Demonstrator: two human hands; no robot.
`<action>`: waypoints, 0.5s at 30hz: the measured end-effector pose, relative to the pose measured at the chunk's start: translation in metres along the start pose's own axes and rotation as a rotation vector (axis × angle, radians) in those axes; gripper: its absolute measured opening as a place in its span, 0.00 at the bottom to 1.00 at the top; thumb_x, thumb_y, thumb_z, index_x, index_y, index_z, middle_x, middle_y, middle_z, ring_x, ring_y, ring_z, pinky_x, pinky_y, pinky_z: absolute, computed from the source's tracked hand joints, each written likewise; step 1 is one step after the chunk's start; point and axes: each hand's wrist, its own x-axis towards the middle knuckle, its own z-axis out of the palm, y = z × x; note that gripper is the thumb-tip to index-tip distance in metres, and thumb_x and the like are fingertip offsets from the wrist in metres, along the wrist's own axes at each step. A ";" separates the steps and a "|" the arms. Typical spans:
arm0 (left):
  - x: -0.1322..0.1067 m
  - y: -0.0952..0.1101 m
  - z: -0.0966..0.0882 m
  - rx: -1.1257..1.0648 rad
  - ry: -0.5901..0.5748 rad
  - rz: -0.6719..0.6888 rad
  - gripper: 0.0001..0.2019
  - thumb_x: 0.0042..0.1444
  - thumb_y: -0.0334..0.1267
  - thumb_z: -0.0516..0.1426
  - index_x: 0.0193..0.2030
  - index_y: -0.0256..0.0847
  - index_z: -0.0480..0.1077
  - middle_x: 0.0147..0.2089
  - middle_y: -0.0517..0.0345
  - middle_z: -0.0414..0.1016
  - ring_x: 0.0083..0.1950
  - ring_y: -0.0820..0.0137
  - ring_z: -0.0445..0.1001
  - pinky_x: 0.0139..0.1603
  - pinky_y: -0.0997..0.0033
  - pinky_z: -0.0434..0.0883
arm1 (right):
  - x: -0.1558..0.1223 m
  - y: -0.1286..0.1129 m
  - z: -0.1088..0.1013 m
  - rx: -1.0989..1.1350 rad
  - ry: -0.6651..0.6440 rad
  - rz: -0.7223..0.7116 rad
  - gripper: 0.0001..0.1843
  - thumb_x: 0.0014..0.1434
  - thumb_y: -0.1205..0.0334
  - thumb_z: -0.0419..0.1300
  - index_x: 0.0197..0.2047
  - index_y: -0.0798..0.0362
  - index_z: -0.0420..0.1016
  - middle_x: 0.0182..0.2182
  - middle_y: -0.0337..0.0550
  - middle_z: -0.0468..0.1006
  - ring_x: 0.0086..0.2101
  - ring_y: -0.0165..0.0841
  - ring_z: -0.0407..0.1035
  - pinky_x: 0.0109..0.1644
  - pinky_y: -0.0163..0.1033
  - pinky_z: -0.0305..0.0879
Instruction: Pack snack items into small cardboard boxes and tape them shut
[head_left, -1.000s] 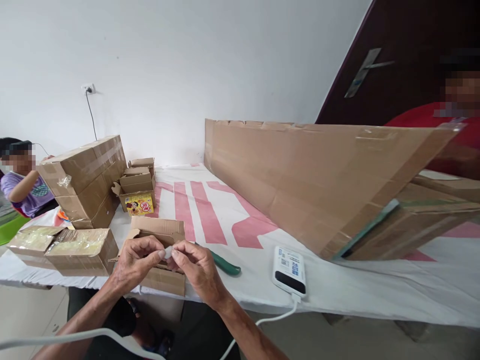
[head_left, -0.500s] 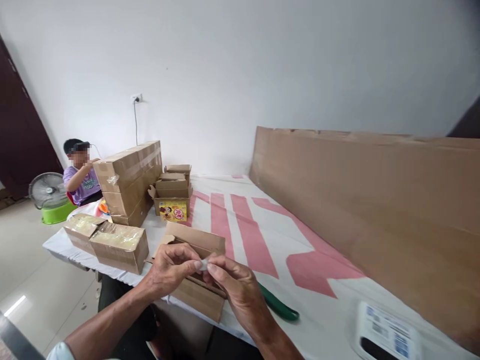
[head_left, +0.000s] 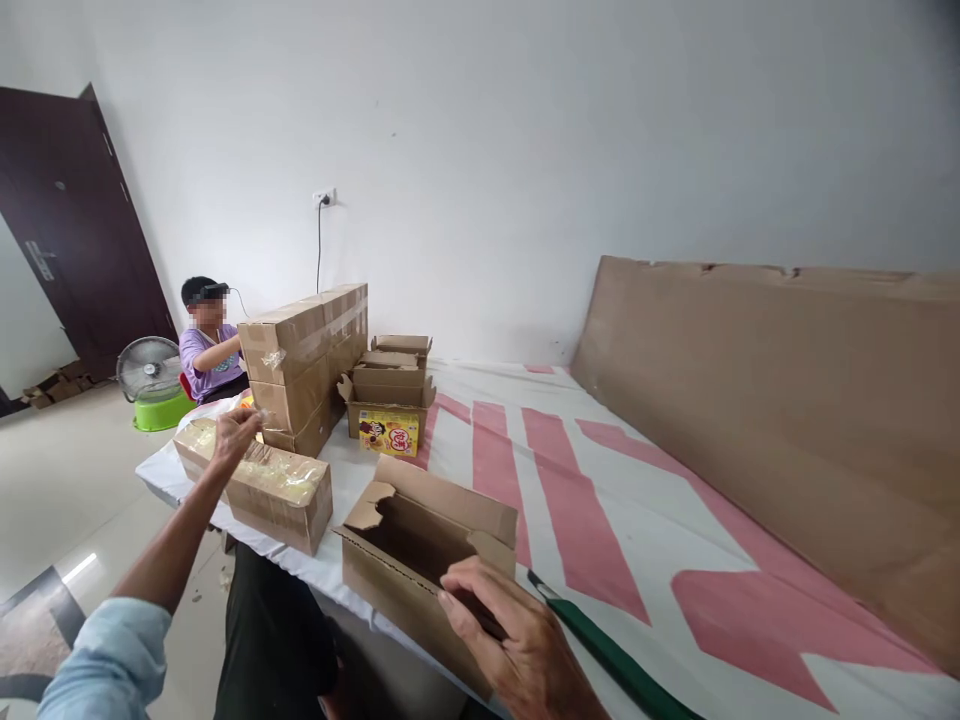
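Note:
My left hand [head_left: 234, 433] is stretched out to the left above two low taped boxes [head_left: 277, 488]. Its fingers are pinched together on a small pale scrap that is barely visible. My right hand [head_left: 504, 632] lies on the near right rim of an open brown carton [head_left: 420, 540], with its fingers curled over the edge. The carton's inside is dark and its flaps stand up. A green-handled tool [head_left: 611, 660] lies on the cloth just right of my right hand.
A stack of taped cartons [head_left: 307, 345] and small open boxes, one with a yellow label [head_left: 388, 430], stand farther back. A long cardboard sheet [head_left: 772, 400] leans along the right. A seated person [head_left: 206, 345], a fan [head_left: 146, 370] and a dark door [head_left: 67, 220] are at the left.
My hands have parted. The left hand went out left over the taped boxes and the right dropped onto the carton's rim. The view swung left, and the phone left the frame.

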 end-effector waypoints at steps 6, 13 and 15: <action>0.075 -0.041 -0.018 0.195 0.153 -0.041 0.10 0.52 0.40 0.62 0.28 0.34 0.78 0.24 0.57 0.77 0.32 0.65 0.74 0.34 0.68 0.66 | 0.000 0.003 -0.002 -0.031 0.006 -0.033 0.08 0.70 0.65 0.57 0.38 0.47 0.74 0.31 0.41 0.80 0.31 0.34 0.78 0.35 0.35 0.75; 0.112 -0.062 -0.005 0.276 0.054 -0.033 0.13 0.67 0.46 0.63 0.47 0.36 0.77 0.46 0.54 0.81 0.43 0.66 0.80 0.46 0.61 0.79 | 0.002 -0.003 -0.004 -0.025 0.015 -0.041 0.07 0.70 0.65 0.58 0.38 0.47 0.74 0.32 0.41 0.80 0.32 0.34 0.77 0.36 0.35 0.75; 0.114 -0.062 -0.003 0.262 0.009 0.007 0.13 0.66 0.45 0.63 0.46 0.34 0.78 0.43 0.54 0.82 0.42 0.65 0.80 0.44 0.63 0.78 | 0.002 -0.003 -0.004 -0.021 0.001 -0.033 0.08 0.71 0.65 0.58 0.38 0.47 0.74 0.32 0.41 0.79 0.32 0.34 0.77 0.36 0.35 0.75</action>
